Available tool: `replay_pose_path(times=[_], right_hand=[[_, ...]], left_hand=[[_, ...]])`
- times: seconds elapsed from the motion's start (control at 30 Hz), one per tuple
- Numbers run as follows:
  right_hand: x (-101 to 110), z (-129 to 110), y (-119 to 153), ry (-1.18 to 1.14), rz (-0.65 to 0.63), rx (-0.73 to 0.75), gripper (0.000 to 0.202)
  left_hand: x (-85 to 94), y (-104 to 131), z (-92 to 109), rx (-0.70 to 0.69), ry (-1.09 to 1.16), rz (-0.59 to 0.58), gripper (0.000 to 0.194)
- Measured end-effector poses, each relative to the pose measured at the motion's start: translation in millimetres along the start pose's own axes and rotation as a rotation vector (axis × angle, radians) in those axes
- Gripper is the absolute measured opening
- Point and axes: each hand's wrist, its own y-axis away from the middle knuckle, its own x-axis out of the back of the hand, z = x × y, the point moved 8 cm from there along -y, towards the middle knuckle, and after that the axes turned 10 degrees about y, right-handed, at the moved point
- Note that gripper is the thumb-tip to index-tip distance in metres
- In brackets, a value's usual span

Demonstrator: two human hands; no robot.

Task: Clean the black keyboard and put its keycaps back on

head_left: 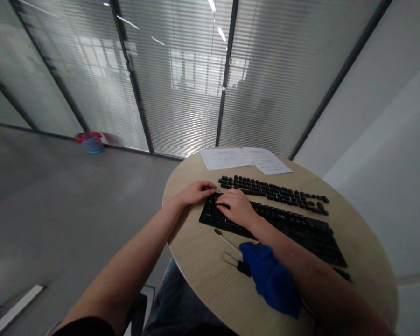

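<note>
A black keyboard base [297,228] lies on the round wooden table [210,289]. At its upper left corner is my left hand [198,192], fingers curled together; whether anything is between them is too small to tell. My right hand [237,206] reaches over the left part of the keyboard, its fingers bent down close to the surface, and what they hold, if anything, is hidden. Behind the keyboard, loose black keycaps [273,190] are laid out in rows. Nearer to me lie a blue cloth [271,280], a wire puller with a black handle [244,268] and a thin brush-like tool [227,240].
Printed papers [227,158] lie at the table's far edge. Beyond the table stands a glass partition with blinds [182,84], and a white wall [388,116] rises at the right. A red and blue basket [93,143] is on the floor at the left.
</note>
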Motion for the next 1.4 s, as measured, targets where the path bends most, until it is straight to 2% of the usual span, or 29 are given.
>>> replay_pose_path(times=[0.13, 0.47, 1.27, 1.4], right_hand=[[0.6, 2.8, -0.6, -0.003, 0.032, -0.007, 0.005], [-2.7, 4.1, 0.5, -0.038, -0.002, -0.004, 0.006], [-4.6, 5.8, -0.6, -0.093, 0.010, -0.023, 0.011], [0.3, 13.6, -0.5, -0.159, 0.031, -0.125, 0.010]], left_hand=[[-1.0, 0.2, 1.6, 0.008, -0.009, -0.016, 0.048], [-0.2, -0.7, 1.4, 0.007, -0.013, -0.012, 0.041], [1.6, -0.2, -2.5, -0.006, -0.019, 0.010, 0.044], [1.6, 0.1, -1.0, -0.005, -0.017, 0.002, 0.044]])
